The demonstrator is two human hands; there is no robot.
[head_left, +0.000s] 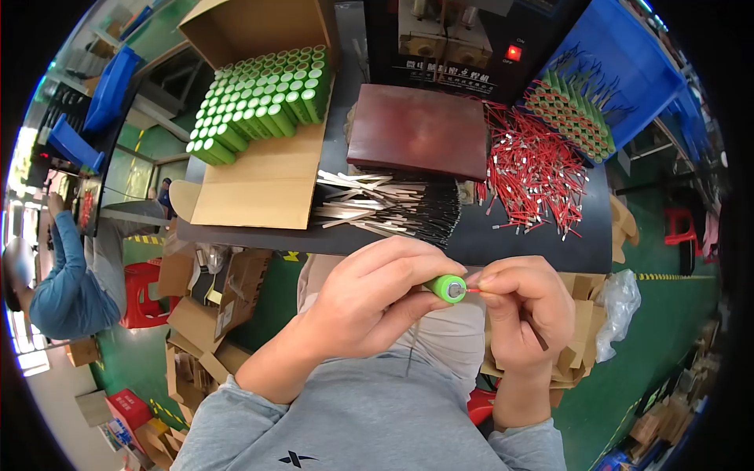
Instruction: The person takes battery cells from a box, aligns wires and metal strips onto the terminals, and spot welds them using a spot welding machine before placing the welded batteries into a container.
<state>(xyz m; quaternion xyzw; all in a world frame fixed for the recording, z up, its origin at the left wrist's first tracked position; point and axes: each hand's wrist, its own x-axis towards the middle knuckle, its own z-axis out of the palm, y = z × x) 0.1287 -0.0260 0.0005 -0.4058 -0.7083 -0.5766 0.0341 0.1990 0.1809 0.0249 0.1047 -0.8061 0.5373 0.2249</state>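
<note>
My left hand (373, 290) is closed around a green cylindrical battery cell (446, 287), its metal end turned toward my right hand. With thumb and forefinger, my right hand (530, 310) pinches a short red wire (473, 290) at that metal end. Whether the wire is joined to the cell is too small to tell. A thin dark wire (412, 349) hangs below the cell in front of my shirt. Part of a dark strip (539, 336) shows against my right palm.
A cardboard box (255, 192) holds rows of green cells. A welding machine (448, 63) with a lit red switch stands behind a brown block (420, 129). Nearby lie black wires (424, 212), red wires (530, 173) and a blue bin (628, 47). A person (75, 275) sits at left.
</note>
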